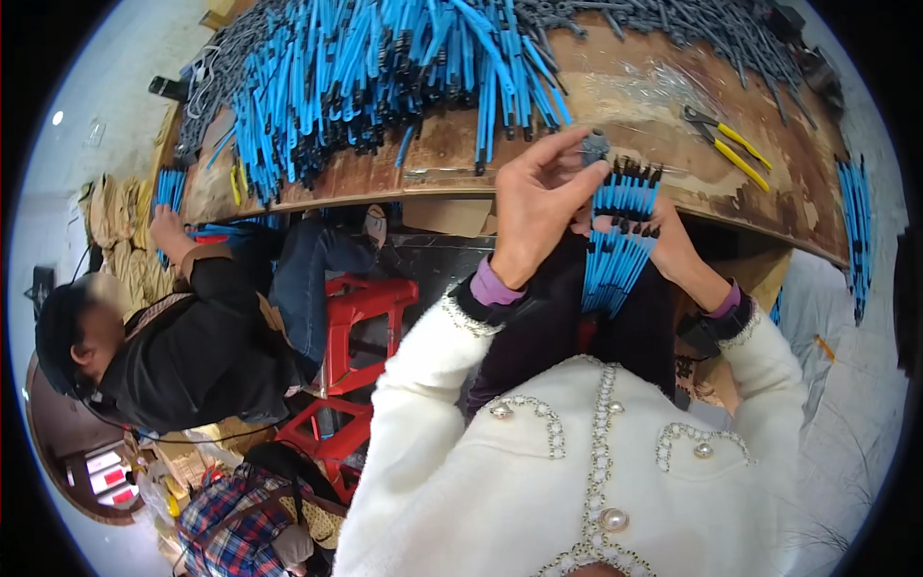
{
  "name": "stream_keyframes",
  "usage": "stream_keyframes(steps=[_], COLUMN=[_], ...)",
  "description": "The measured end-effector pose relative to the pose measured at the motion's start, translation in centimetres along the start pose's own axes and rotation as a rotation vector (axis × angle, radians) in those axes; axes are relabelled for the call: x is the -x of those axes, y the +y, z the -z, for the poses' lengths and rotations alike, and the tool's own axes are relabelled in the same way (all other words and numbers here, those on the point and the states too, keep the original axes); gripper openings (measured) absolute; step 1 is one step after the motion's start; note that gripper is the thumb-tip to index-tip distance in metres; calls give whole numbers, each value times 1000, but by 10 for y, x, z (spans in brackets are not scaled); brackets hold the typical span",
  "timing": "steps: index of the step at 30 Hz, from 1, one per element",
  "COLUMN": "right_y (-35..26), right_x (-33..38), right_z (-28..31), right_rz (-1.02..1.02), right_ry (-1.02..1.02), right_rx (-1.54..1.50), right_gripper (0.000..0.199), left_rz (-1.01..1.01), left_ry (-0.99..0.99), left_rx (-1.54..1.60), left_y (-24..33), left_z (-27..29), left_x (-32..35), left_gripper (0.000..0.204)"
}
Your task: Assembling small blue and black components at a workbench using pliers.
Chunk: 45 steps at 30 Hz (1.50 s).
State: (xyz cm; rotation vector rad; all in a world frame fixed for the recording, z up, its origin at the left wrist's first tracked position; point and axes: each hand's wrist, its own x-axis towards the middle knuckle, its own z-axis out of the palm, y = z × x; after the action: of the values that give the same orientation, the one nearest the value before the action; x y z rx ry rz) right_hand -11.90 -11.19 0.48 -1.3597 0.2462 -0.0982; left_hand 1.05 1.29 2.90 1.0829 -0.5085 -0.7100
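Near the table's front edge, my left hand (543,202) pinches a small dark grey piece (595,146) between thumb and fingertips; its exact kind is too small to tell. Just right of it, my right hand (676,245) is closed around a bundle of thin blue sticks with black ends (620,260). The bundle hangs over my lap, its black tips showing in two rows. Part of my right hand's fingers is hidden behind the sticks. My left thumb lies close to the bundle's upper end; I cannot tell whether they touch.
A large heap of blue sticks (385,72) covers the back left of the wooden table (442,144). Grey parts (663,19) pile up behind. Yellow-handled pliers (735,154) lie at right. A co-worker (202,337) sits at left by red stools (361,317). More sticks (853,236) hang at the right edge.
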Motion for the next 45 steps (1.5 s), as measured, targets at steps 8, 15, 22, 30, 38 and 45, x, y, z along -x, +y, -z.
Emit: stream_keyframes(steps=[8, 15, 22, 30, 38, 45], right_y=[28, 16, 14, 6, 2, -10], right_x=[17, 18, 18, 16, 16, 25], right_z=[-13, -18, -10, -18, -7, -14], right_rz=[191, 171, 127, 84, 56, 50], right_ry=[400, 374, 265, 344, 233, 187], right_rx=[149, 260, 93, 249, 217, 211], right_gripper=[25, 24, 23, 20, 24, 28], left_rz=[36, -42, -33, 31, -116, 60], left_ry=[-23, -16, -61, -82, -22, -189], left_rx=[-16, -163, -193, -105, -449, -192], left_y=[-7, 3, 10, 11, 10, 21], left_z=[9, 13, 11, 14, 3, 14], left_x=[-12, -5, 2, 1, 9, 8], left_gripper=[40, 40, 38, 41, 35, 35])
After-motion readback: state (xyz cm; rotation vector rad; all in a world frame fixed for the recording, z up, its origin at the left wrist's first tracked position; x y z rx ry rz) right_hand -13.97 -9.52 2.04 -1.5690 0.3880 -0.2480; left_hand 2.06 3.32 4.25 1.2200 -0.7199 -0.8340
